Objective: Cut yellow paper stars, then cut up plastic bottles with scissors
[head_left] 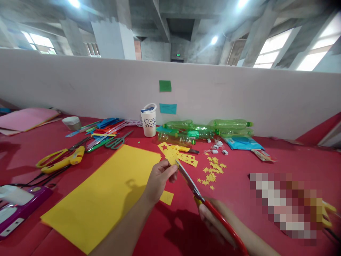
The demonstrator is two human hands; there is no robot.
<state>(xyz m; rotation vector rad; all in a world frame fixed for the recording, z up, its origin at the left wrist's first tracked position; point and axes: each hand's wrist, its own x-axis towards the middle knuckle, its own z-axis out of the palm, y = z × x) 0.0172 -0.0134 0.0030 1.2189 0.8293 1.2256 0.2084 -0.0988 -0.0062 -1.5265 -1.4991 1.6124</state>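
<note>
The yellow paper [173,160] being worked sits off the far right corner of the yellow sheets [106,188], the left hand [160,177] pinching it between thumb and fingertips. Whether it is a loose scrap or one end of a strip cannot be told; the fingers cover too much. The right hand [213,224] is curled around the red-handled scissors [197,193] (how the fingers sit in the loops is hidden), and their tips reach the pinched paper.

This looks like a small snip, best made with the blade tips, where short bites give control. Turning the paper toward the blades should serve corners better than twisting the scissors. The left thumb lies very near the points, so the pinch is safest kept behind the line of cut.

Right of the yellow sheets, the yellow stars [211,176] lie loose; keeping sleeves and blades off them would prevent scattering. Just beside the sheets' right edge is a small yellow offcut [167,198]. Beyond their far right corner lies the perforated strip [188,159], and farther off stand the cup [149,124] and green bottles [231,124].
</note>
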